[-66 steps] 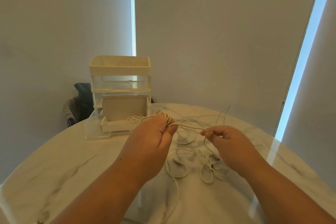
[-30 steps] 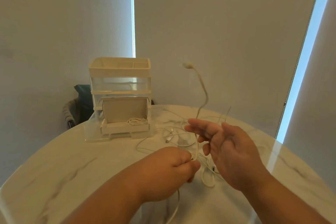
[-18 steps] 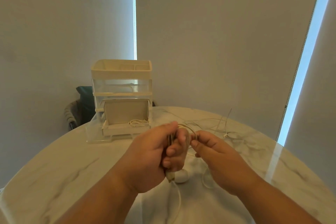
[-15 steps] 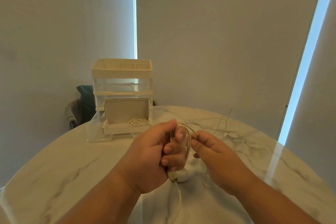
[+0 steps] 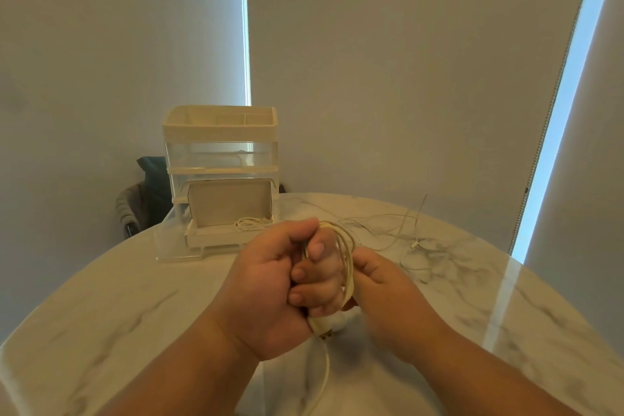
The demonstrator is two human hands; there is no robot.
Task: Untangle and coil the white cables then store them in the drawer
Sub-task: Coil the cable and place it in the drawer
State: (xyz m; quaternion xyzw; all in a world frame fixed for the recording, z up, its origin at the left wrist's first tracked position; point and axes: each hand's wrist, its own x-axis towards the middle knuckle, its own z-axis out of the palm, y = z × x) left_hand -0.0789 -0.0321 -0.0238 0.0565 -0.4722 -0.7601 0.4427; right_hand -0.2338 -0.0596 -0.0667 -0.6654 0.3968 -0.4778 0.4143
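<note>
My left hand point(image 5: 270, 284) is closed around a coil of white cable point(image 5: 346, 257), with a plug end poking out below the fist. My right hand point(image 5: 381, 284) pinches the same coil from the right side. A loose end of that cable hangs down toward me over the table. One coiled white cable point(image 5: 251, 223) lies in the pulled-out bottom drawer point(image 5: 216, 238) of the clear organizer point(image 5: 221, 159). Thin white cables point(image 5: 401, 233) lie loose on the table behind my right hand.
The round marble table point(image 5: 118, 307) carries the organizer at its far left. A dark chair point(image 5: 141, 203) with cloth over it stands behind the table. Drawn blinds cover the windows beyond.
A second ago my right hand was open, swinging a cable end up in the air. Both hands have since come together, winding that cable into a coil in my left fist.
</note>
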